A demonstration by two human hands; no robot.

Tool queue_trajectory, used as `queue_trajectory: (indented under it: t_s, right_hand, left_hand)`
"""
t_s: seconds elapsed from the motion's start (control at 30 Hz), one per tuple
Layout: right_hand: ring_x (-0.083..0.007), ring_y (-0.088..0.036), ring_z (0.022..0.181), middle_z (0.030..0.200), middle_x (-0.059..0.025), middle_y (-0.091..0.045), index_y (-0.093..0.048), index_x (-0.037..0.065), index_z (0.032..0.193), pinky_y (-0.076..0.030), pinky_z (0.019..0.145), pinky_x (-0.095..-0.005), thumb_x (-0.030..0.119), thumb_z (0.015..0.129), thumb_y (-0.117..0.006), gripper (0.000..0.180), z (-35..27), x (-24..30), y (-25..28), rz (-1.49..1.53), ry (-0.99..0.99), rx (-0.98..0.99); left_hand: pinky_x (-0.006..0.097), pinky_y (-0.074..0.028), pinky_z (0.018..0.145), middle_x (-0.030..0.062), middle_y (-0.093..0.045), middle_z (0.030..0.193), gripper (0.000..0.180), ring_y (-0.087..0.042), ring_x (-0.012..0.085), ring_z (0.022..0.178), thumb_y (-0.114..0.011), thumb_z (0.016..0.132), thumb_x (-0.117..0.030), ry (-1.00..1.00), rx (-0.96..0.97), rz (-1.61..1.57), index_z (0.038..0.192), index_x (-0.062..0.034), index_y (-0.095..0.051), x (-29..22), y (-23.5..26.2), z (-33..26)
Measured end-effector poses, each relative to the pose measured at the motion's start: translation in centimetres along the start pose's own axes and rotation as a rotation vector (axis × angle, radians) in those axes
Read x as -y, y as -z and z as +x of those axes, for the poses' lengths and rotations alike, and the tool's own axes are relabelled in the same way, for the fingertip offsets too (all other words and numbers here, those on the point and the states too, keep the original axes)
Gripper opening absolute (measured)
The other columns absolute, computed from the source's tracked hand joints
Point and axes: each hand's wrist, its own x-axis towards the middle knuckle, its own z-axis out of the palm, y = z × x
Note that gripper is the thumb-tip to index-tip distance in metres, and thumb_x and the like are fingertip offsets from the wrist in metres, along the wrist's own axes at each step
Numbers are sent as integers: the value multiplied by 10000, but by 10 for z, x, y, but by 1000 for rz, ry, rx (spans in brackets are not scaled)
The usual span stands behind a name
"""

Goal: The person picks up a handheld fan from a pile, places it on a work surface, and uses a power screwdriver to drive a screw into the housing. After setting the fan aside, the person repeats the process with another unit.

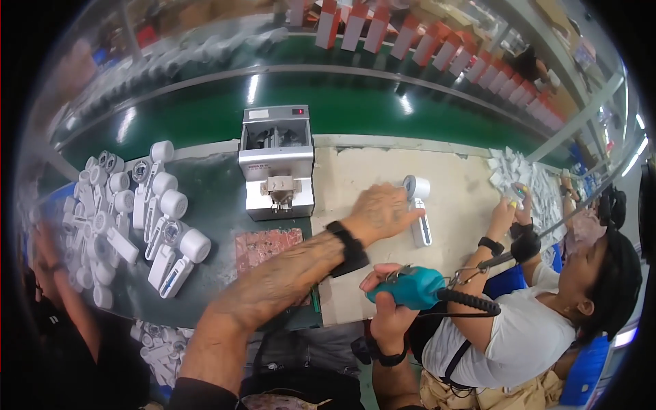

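Observation:
My left hand reaches forward over the tan board and closes against a white handheld device with a round head and a slim handle. Its thumb lies across the device's neck; the fingertips are partly hidden. Nearer to me, my right hand grips a teal electric screwdriver, which has a coiled black cord and hangs from a metal hook. The screwdriver's tip is hidden behind my fingers. Left of my left hand stands a grey metal screw feeder with a small red display.
Many similar white devices crowd the left of the table. A worn reddish pad lies before the feeder. On the right, a co-worker handles small parts beside piled white packets. Behind runs a green conveyor with orange-white boxes beyond.

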Motion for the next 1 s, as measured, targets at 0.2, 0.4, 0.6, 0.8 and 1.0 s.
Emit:
queue_trajectory:
  t_s: [0.2, 0.4, 0.6, 0.8, 1.0]
  right_hand:
    - [-110, -588, 770, 891, -80, -653, -575, -31, 1188, -465, 691, -242, 220, 902, -756, 422, -6, 8, 8, 16, -24, 27]
    - [-116, -581, 744, 878, -81, -650, -580, -29, 1181, -457, 679, -253, 273, 899, -757, 450, -4, -1, 21, -46, 66, -11]
    - [-200, -604, 712, 779, -89, -614, -547, -44, 1146, -481, 657, -308, 506, 894, -708, 626, 8, -9, 13, -196, 28, -88]
    - [-222, -611, 716, 781, -95, -610, -526, -49, 1149, -490, 653, -320, 517, 885, -712, 651, 10, -7, -10, -115, -65, -41]
    - [-160, -482, 576, 673, -40, -463, -496, -15, 1088, -404, 534, -286, 649, 941, -525, 681, 17, 11, -44, 1, -48, 64]
  left_hand:
    - [469, -483, 937, 193, -645, 1162, 682, -599, 367, 1106, -573, 836, -645, 225, 129, -15, 1115, -29, -670, -7, -53, 28]
    - [480, -500, 874, 161, -676, 1044, 459, -639, 358, 992, -588, 837, -477, 166, -68, 5, 1032, -67, -658, 3, -51, 9]
    - [449, -517, 794, 143, -621, 959, 315, -609, 344, 888, -640, 804, -316, -160, -233, -77, 960, -43, -623, 32, 13, -65]
    - [411, -513, 787, 128, -577, 892, 265, -595, 342, 873, -683, 753, -218, -145, -106, -102, 928, -26, -630, 45, 87, -148]
    - [480, -464, 852, 125, -580, 923, 241, -581, 331, 924, -689, 779, -241, -35, -58, -177, 895, -36, -640, 86, 91, -200]
